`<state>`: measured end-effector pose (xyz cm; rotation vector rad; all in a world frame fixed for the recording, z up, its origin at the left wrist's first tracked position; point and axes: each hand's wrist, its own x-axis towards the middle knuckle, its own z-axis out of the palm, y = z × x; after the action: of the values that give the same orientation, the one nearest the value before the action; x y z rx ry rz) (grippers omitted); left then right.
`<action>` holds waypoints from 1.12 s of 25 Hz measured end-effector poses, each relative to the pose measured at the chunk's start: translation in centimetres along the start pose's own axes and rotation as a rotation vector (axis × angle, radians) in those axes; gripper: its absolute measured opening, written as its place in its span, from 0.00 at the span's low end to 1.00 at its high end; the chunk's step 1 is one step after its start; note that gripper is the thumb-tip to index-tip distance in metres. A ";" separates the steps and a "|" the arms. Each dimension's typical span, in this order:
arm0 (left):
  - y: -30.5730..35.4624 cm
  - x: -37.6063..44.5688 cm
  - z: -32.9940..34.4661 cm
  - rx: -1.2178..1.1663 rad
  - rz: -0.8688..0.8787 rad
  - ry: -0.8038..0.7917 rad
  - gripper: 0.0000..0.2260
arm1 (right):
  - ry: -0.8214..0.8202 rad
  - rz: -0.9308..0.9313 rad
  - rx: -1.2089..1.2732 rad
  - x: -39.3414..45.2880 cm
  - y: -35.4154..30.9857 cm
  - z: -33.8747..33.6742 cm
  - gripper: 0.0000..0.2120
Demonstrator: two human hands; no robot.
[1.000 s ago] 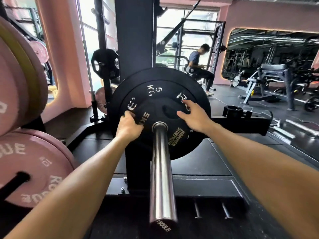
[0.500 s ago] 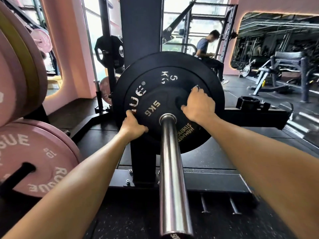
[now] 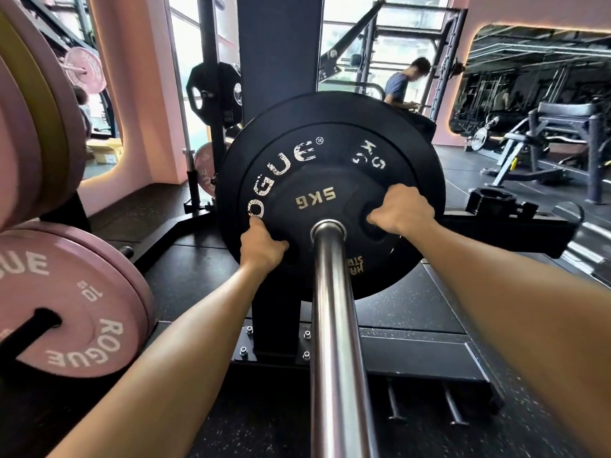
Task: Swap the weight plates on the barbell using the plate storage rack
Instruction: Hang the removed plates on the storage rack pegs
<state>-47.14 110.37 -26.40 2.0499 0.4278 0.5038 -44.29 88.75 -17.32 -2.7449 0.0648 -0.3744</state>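
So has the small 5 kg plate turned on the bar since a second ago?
Yes. The small 5 kg plate has rotated clockwise on the barbell sleeve: its "5KG" mark has swung from left of the sleeve to above it. Both hands grip it.

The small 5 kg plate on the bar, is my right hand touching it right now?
Touching. The head view shows the right hand on the small 5 kg plate, fingers hooked into its grip hole beside the barbell sleeve.
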 end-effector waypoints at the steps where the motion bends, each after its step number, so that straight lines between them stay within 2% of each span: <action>1: 0.0 0.2 0.0 -0.039 -0.007 0.025 0.22 | -0.021 0.028 0.073 0.2 0.3 0.3 0.08; 5: 0.6 0.7 -0.5 -0.061 -0.002 0.025 0.20 | -0.057 0.101 0.229 0.5 1.0 1.1 0.06; 13: 0.7 -2.8 -2.2 0.036 0.051 0.063 0.18 | -0.044 0.078 0.242 -2.8 1.3 0.0 0.03; 19: 0.7 -8.9 -5.5 0.068 0.049 0.045 0.12 | -0.031 0.044 0.241 -9.6 2.9 -1.4 0.06; 24: 0.2 -15.8 -9.0 0.027 0.083 0.014 0.10 | -0.016 0.080 0.251 -17.0 3.6 -3.5 0.14; 28: -0.4 -20.7 -11.4 0.023 0.077 -0.006 0.10 | -0.032 0.069 0.257 -22.4 3.9 -5.3 0.15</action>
<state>-70.71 108.66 -25.16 2.0958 0.3543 0.5413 -67.33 85.29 -19.58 -2.4872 0.0962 -0.2967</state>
